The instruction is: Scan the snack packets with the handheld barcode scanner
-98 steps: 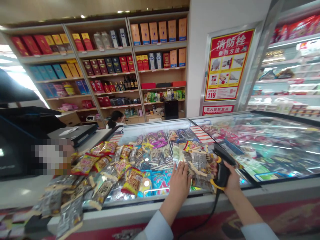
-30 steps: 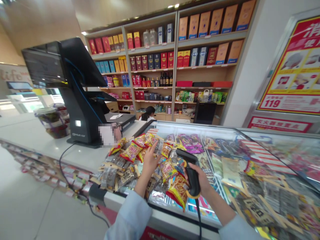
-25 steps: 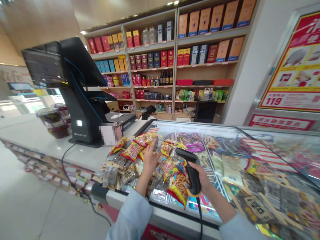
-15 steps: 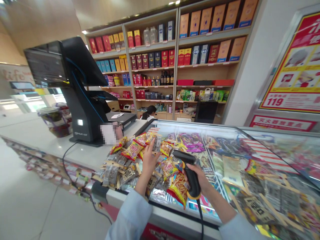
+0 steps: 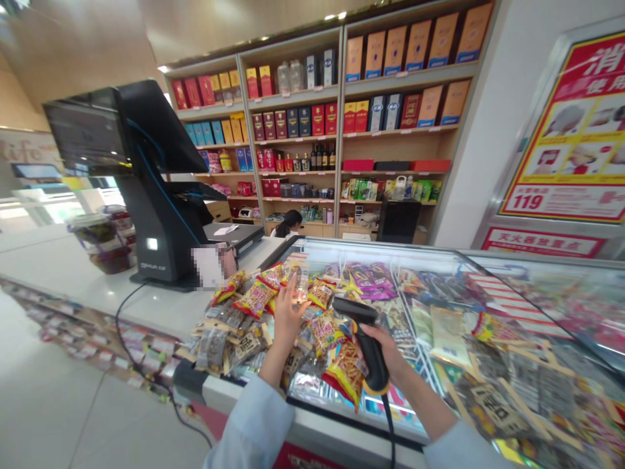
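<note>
My left hand [image 5: 288, 314] reaches over the pile of snacks with fingers stretched out and thumb apart. Its fingertips lie against a small clear snack packet [image 5: 299, 286]; whether they touch or press it is hard to tell. My right hand [image 5: 378, 345] is wrapped around the handle of a black and yellow barcode scanner [image 5: 374, 358], its head [image 5: 355, 310] pointing left toward that packet. Just below the scanner's head lie red and yellow snack bags [image 5: 343, 372]. More such bags [image 5: 254, 296] and clear packets with dark contents [image 5: 247, 345] surround my left hand.
A glass-topped freezer [image 5: 312, 245] stands under the snacks, with more packets [image 5: 502, 404] at right. On the white counter [image 5: 97, 299] are a black checkout terminal [image 5: 163, 228] and stacked tubs [image 5: 110, 238]. The scanner's cable [image 5: 389, 417] hangs down. A person [image 5: 288, 225] is near the shelves.
The view has shifted slightly. My left hand's fingers have spread a little over the clear packet, which now looks paler and pinkish. The scanner stays in my right hand.
</note>
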The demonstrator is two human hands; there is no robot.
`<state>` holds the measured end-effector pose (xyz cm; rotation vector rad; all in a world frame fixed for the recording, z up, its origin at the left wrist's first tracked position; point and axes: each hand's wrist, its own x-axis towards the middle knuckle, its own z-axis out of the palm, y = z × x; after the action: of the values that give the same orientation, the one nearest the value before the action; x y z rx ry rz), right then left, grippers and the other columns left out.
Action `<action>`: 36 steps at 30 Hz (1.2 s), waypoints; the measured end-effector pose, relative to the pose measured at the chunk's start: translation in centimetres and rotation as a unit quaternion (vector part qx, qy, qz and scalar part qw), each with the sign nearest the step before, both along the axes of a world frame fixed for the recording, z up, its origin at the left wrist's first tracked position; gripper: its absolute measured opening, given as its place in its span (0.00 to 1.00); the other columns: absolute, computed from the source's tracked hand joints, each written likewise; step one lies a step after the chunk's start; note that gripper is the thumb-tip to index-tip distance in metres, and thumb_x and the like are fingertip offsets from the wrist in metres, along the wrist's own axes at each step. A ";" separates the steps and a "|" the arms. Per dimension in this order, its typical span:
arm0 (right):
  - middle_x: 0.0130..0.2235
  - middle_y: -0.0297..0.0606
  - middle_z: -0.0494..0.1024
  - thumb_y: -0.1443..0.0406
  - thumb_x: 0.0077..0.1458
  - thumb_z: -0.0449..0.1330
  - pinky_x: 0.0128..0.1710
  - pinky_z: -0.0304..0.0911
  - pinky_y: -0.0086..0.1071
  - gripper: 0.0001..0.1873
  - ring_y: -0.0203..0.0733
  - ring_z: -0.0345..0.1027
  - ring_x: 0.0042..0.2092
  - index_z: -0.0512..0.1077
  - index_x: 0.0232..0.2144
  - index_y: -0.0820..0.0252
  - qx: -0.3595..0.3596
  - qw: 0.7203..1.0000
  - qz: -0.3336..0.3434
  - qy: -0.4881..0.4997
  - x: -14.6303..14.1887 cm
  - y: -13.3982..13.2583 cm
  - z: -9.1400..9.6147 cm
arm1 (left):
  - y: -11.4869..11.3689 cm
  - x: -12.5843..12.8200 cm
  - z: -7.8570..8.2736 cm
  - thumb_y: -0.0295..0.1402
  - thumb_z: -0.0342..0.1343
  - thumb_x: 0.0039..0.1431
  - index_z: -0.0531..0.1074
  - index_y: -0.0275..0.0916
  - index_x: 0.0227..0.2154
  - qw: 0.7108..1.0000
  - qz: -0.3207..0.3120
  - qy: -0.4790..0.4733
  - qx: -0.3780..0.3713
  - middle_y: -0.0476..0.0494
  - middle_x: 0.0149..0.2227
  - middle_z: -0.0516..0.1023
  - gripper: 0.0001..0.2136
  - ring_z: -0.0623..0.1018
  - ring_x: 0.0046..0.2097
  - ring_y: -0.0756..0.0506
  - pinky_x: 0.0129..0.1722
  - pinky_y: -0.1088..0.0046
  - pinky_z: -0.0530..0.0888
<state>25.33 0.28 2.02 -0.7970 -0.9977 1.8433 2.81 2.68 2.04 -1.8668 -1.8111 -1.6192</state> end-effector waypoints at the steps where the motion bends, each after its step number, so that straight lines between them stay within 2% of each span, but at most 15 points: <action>1: 0.13 0.32 0.68 0.55 0.45 0.61 0.11 0.57 0.27 0.16 0.34 0.59 0.12 0.69 0.21 0.64 0.006 1.000 -0.003 -0.004 0.0 0.0 0.0 | 0.0 0.0 0.0 0.32 0.56 0.53 0.54 0.46 0.59 1.000 0.003 0.003 0.002 0.42 0.43 0.69 0.30 0.70 0.47 0.43 0.48 0.64 0.68; 9: 0.13 0.33 0.68 0.55 0.44 0.61 0.11 0.58 0.27 0.16 0.34 0.59 0.12 0.70 0.20 0.64 0.013 1.000 0.000 -0.005 0.0 0.0 0.2 | 0.1 0.0 -0.1 0.32 0.57 0.52 0.56 0.45 0.58 1.000 0.009 0.008 0.016 0.43 0.43 0.70 0.30 0.71 0.46 0.43 0.48 0.65 0.68; 20: 0.12 0.32 0.68 0.54 0.44 0.61 0.10 0.57 0.26 0.17 0.33 0.58 0.11 0.69 0.19 0.64 0.012 1.000 0.003 0.000 0.0 0.0 0.0 | -0.3 -0.1 0.2 0.30 0.54 0.54 0.51 0.48 0.60 0.999 0.019 -0.021 0.021 0.40 0.53 0.66 0.31 0.69 0.52 0.42 0.50 0.65 0.67; 28: 0.12 0.33 0.69 0.53 0.44 0.60 0.10 0.56 0.26 0.18 0.34 0.58 0.11 0.69 0.20 0.64 0.027 0.999 -0.006 -0.017 -0.1 0.8 -0.5 | -0.1 -0.1 0.0 0.32 0.53 0.55 0.51 0.47 0.60 0.999 0.031 -0.004 0.030 0.39 0.52 0.66 0.30 0.69 0.52 0.41 0.49 0.64 0.68; 32: 0.12 0.34 0.69 0.53 0.44 0.59 0.11 0.56 0.26 0.17 0.33 0.58 0.12 0.69 0.20 0.64 0.006 1.000 -0.008 -0.020 -0.4 0.7 0.3 | 0.1 0.0 -0.1 0.33 0.53 0.55 0.53 0.45 0.60 0.998 0.050 0.014 0.030 0.39 0.48 0.68 0.29 0.71 0.47 0.42 0.46 0.65 0.70; 36: 0.13 0.32 0.68 0.55 0.46 0.58 0.12 0.56 0.25 0.15 0.32 0.58 0.13 0.70 0.22 0.63 -0.004 1.000 -0.027 -0.008 -0.3 -0.4 2.0 | -0.2 0.6 0.6 0.33 0.52 0.55 0.52 0.45 0.60 0.996 0.066 0.056 0.013 0.39 0.47 0.68 0.29 0.73 0.44 0.42 0.43 0.66 0.71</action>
<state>24.99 -0.16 3.98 -0.8376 -0.9707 1.7982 3.41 2.47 2.66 -1.7481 -1.8150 -1.4564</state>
